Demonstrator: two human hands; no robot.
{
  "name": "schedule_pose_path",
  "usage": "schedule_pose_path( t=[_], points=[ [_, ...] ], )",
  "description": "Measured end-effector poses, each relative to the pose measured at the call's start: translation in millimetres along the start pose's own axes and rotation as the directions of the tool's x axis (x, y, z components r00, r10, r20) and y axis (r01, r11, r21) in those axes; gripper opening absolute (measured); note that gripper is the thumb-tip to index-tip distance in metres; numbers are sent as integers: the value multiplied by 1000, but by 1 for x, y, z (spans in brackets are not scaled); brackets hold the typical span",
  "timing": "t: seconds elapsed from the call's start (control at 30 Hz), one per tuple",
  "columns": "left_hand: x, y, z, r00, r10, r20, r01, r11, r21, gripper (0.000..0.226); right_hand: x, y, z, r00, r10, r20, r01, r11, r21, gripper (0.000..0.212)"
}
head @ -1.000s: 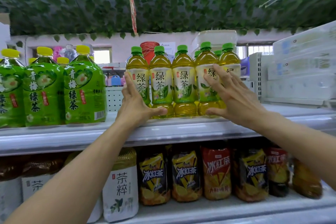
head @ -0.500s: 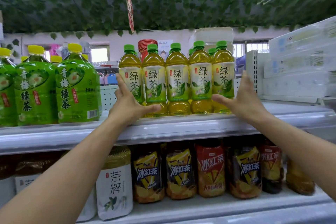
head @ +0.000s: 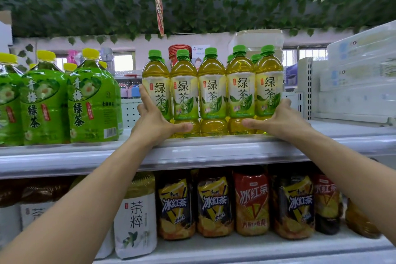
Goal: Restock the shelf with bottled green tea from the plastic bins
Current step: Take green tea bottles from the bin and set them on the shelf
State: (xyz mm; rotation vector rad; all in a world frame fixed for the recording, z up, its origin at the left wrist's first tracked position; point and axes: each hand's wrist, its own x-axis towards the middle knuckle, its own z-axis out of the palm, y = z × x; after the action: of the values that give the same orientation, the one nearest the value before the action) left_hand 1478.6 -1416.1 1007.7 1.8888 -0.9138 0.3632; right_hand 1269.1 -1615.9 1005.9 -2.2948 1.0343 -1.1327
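Up on the shelf (head: 214, 152), five green tea bottles (head: 212, 92) stand in a row. Left hand (head: 154, 122) and right hand (head: 280, 120), open-palmed, press its ends. Uneven squeezing could topple one off the near edge.

Five green tea bottles (head: 212, 92) in front row, upright, side by side & touching, near front edge of upper shelf (head: 214, 152). Clear plastic w/ yellow-green tea, green caps, pale labels w/ leaf print, all facing front. More green caps peek out behind; count can't tell.
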Motion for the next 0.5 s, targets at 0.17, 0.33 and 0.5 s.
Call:
schedule_pose_path(
  t=[0.17, 0.33, 0.5],
  points=[
    [-1, 0, -1, 1000, 0, -4, 0, 1000, 25, 157, -2, -5, 3, 999, 35, -14, -35, 999, -12, 125],
    [-2, 0, -1, 1000, 1, -4, 0, 999, 35, 157, 5, 9, -5, 995, -90, 37, 84, 989, 122, 85],
    [-2, 1, 0, 1000, -12, -9, 12, 999, 37, 157, 0, 15, -16, 974, -226, 19, 221, 967, 128, 23]
  ],
)
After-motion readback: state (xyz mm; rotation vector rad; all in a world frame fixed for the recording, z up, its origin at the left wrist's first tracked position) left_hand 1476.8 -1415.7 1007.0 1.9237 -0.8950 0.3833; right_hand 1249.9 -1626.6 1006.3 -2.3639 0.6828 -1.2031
